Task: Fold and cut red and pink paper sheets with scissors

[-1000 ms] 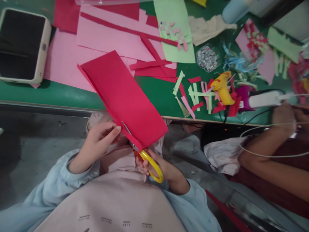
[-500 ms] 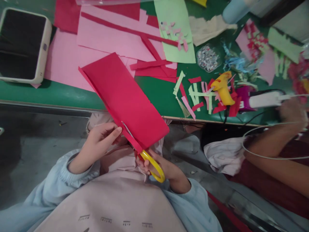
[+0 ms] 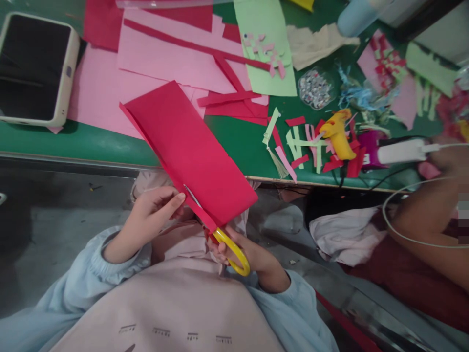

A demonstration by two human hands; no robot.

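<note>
A sheet of red paper (image 3: 194, 146) slants over the table's near edge and my lap. My left hand (image 3: 156, 208) pinches its left edge between thumb and fingers, beside a narrow strip partly cut along that side. In my right hand (image 3: 227, 247) are scissors (image 3: 236, 256) with a yellow handle, fingers wrapped through the loops. One metal blade lies on top of the red paper, its tip close to my left fingertips; the other blade is hidden beneath.
On the green table (image 3: 110, 144) lie a phone (image 3: 31, 68), pink paper sheets (image 3: 95, 93), red strips and paper scraps. Farther right are a yellow glue gun (image 3: 340, 137), a tub of googly eyes (image 3: 315, 89) and a white power strip (image 3: 403, 152). Another person's arm (image 3: 428, 205) is at the right.
My hands, the scissors and the red paper stay almost still. At the right, the other person's arm and the pale cord have shifted rightward.
</note>
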